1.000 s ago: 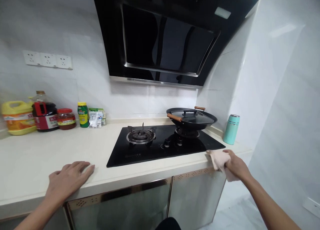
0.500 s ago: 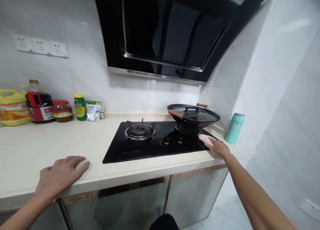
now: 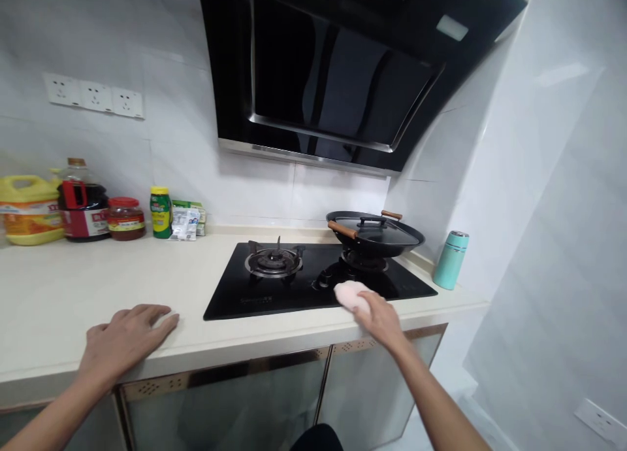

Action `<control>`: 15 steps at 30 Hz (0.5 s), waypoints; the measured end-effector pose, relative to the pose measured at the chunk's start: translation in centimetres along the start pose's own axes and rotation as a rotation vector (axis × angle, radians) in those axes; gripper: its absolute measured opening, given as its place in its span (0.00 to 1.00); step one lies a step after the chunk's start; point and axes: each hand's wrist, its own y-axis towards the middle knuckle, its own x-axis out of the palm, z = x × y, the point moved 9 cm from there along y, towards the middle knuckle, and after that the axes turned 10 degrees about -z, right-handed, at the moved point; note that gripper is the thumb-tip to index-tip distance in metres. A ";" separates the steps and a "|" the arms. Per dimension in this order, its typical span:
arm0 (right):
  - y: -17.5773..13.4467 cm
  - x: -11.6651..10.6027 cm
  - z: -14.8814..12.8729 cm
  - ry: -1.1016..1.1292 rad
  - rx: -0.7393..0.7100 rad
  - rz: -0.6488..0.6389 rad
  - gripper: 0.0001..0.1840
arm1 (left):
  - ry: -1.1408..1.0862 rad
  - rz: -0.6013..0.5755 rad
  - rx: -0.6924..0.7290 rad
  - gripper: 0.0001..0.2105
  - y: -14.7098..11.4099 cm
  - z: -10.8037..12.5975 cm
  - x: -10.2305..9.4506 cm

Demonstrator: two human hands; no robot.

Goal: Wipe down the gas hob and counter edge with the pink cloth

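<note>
My right hand (image 3: 378, 317) is closed on a pale pink cloth (image 3: 351, 295), whose exact kind is hard to make out. The cloth lies against the front edge of the black glass gas stove (image 3: 294, 295), just in front of the control knobs (image 3: 323, 278). Fingers outstretched, my left hand (image 3: 128, 336) rests on the cream countertop (image 3: 191, 278) to the left of the stove and holds nothing. A lidded black wok (image 3: 379, 238) with wooden handles sits over the right burner. The left burner (image 3: 274, 261) is uncovered.
A turquoise bottle (image 3: 450, 260) stands right of the stove. Along the back left are a yellow oil jug (image 3: 32, 209), a dark sauce bottle (image 3: 83, 206), a red-lidded jar (image 3: 126, 219), a green bottle (image 3: 160, 212) and packets (image 3: 186, 221). A black range hood (image 3: 343, 72) hangs above.
My right hand has moved the cloth left along the stove's front edge, from the right corner to near the knobs. My left hand stays on the countertop. The view has shifted slightly.
</note>
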 end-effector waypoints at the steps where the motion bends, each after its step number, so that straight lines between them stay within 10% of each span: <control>1: -0.8 0.4 -2.7 0.022 -0.072 0.010 0.21 | 0.001 0.000 -0.006 0.26 0.0 -0.1 0.1; 9: -3.6 2.2 -18.6 0.278 -0.515 0.122 0.18 | 0.100 0.008 0.017 0.24 0.5 -0.8 0.4; 15: -3.0 1.9 -11.3 0.217 -0.399 0.154 0.14 | 0.106 -0.005 0.013 0.25 0.0 -0.1 0.1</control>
